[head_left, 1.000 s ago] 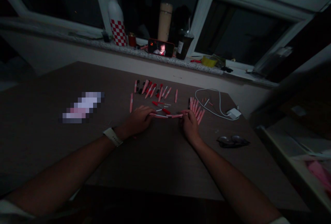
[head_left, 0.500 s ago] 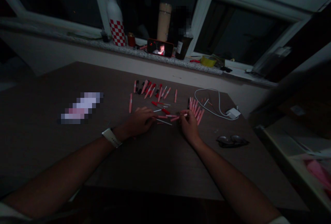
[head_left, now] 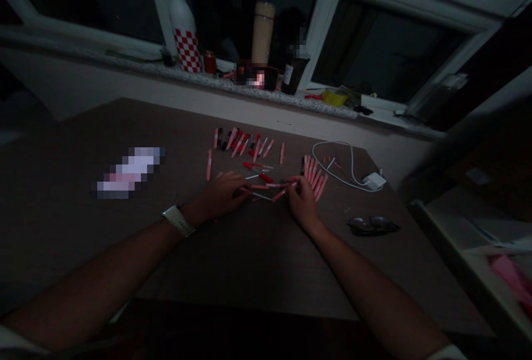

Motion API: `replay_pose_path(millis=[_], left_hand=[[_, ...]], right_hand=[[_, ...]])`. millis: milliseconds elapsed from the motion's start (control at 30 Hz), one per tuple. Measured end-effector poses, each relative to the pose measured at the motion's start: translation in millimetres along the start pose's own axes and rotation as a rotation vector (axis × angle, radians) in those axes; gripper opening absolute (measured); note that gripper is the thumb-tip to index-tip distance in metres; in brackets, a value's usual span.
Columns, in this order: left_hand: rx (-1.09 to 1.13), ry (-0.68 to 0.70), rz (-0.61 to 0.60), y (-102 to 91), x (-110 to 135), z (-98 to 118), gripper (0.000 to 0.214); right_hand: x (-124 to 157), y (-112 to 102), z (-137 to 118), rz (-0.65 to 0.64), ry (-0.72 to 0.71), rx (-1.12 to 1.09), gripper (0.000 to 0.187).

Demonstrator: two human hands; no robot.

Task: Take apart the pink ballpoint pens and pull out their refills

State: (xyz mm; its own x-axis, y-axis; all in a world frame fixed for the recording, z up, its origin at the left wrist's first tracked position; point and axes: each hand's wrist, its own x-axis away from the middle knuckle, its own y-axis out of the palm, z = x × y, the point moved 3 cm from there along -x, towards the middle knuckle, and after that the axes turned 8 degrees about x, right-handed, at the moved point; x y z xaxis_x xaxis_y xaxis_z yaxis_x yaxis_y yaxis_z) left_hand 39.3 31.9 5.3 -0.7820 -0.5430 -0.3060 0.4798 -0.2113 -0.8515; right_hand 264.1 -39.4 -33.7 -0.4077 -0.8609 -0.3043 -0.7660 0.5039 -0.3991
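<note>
My left hand (head_left: pixel 222 194), with a pale watch (head_left: pixel 178 220) on its wrist, rests on the dark table (head_left: pixel 233 249) with its fingers curled round a thin white pen refill (head_left: pixel 262 196). My right hand (head_left: pixel 302 200) pinches a pink pen barrel (head_left: pixel 279 194) that tilts down toward the refill. Several pink and red pen parts (head_left: pixel 243 144) lie scattered just beyond both hands. A neat row of pink pens (head_left: pixel 316 174) lies right of my right hand.
A white cable with its charger (head_left: pixel 374 181) lies at the right, dark glasses (head_left: pixel 373 226) nearer me. On the windowsill stand a checkered white bottle (head_left: pixel 183 30), a tan cylinder (head_left: pixel 262 33), a dark cup (head_left: pixel 293 75) and a phone (head_left: pixel 257 76). A blurred patch (head_left: pixel 128 171) lies on the left.
The pen was held level between both hands. The two hands have since drawn its parts apart, and the pink barrel in my right hand has tilted downward.
</note>
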Motion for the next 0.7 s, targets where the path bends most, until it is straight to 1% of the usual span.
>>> replay_pose_path(millis=[333,433,567,700], left_hand=[[-0.019,-0.013,0.043,-0.3,-0.4,-1.1,0.018],[0.007,-0.013,0.053,-1.3,-0.7,0.7,0.020],[0.040,0.015,0.086,-2.8,-1.1,3.1,0.022],[0.047,0.026,0.109,-2.5,-1.2,1.8,0.022]], right_hand=[[2.6,-1.7,-5.0,-0.019,-0.037,0.072,0.017],[4.1,-1.4,-7.3,-0.083,-0.062,0.065,0.023],[7.0,3.1,-8.2,-0.207,-0.140,0.147,0.028],[8.7,6.3,-10.6,-0.244,-0.277,0.231,0.025]])
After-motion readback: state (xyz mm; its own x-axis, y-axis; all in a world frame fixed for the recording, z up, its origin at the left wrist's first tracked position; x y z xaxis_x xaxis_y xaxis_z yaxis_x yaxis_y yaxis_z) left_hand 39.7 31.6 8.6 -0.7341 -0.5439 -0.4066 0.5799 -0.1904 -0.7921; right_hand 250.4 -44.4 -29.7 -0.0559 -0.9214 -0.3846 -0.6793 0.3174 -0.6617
